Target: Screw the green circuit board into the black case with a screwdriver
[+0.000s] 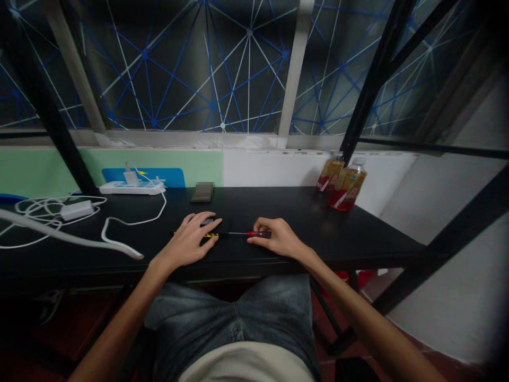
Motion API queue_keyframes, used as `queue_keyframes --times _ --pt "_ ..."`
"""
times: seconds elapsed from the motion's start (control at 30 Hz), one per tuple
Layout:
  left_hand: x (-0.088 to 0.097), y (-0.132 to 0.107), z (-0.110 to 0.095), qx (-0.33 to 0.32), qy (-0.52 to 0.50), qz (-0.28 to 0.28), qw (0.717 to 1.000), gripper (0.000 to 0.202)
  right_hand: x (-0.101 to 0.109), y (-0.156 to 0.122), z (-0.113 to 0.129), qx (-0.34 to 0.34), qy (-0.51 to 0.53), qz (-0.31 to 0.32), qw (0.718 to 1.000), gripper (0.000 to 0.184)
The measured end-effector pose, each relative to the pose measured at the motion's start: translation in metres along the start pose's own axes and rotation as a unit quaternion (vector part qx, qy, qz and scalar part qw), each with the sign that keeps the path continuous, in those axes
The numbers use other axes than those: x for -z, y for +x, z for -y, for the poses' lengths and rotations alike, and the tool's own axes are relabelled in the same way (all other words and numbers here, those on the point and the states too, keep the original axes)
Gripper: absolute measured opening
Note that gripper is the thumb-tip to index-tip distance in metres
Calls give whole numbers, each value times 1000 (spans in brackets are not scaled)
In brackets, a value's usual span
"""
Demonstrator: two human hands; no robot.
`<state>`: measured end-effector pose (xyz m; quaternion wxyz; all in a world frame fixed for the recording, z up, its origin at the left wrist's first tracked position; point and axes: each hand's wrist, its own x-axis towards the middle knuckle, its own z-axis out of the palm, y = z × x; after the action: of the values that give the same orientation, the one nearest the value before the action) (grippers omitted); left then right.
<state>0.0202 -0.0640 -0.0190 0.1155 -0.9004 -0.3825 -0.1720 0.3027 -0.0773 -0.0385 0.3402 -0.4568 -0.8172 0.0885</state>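
The right hand [277, 237] pinches a screwdriver [259, 234] by its handle, the shaft pointing at the left hand [191, 237]. That left hand is spread flat over a yellow-and-black strip [213, 235] on the tabletop [296, 207]; whether the shaft touches it, I cannot tell. Just beyond the left hand lies a blurred block [202, 192]; bottles [348, 185] stand beyond the right hand, off to its right.

from my end I see a red-and-dark screwdriver handle [259, 234] at 6 o'clock; yellow-and-black strip [213, 235] at 8; red-and-gold bottles [348, 187] at 3; window [183, 79] at 12 patterned in blue-and-white starbursts
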Motion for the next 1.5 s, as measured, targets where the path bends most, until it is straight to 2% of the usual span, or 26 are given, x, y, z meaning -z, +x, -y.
queue_keyframes --times 0.4,0.6,0.83,1.0,1.13,1.37,1.5 --pt "-2 -1 1 -12 -18 -21 1000 43 0 -4 2 45 -12 -27 999 23" --pt "-1 -1 0 -5 -9 -11 1000 44 -3 -2 -2 58 0 -43 997 24" --pt "-1 -1 1 -5 -1 -9 1000 44 -2 -3 3 24 -21 -23 999 29" --pt "0 -1 1 -4 -6 -9 1000 44 1 -5 8 44 -19 -10 999 29" --pt "0 -2 0 -1 -14 -10 1000 44 0 -5 5 49 -22 -35 998 21" --pt "0 -2 -1 5 -14 -9 1000 44 0 -5 8 20 -38 -9 999 26" --pt "0 -2 0 2 -15 -11 1000 44 2 -6 12 33 -47 -12 998 26"
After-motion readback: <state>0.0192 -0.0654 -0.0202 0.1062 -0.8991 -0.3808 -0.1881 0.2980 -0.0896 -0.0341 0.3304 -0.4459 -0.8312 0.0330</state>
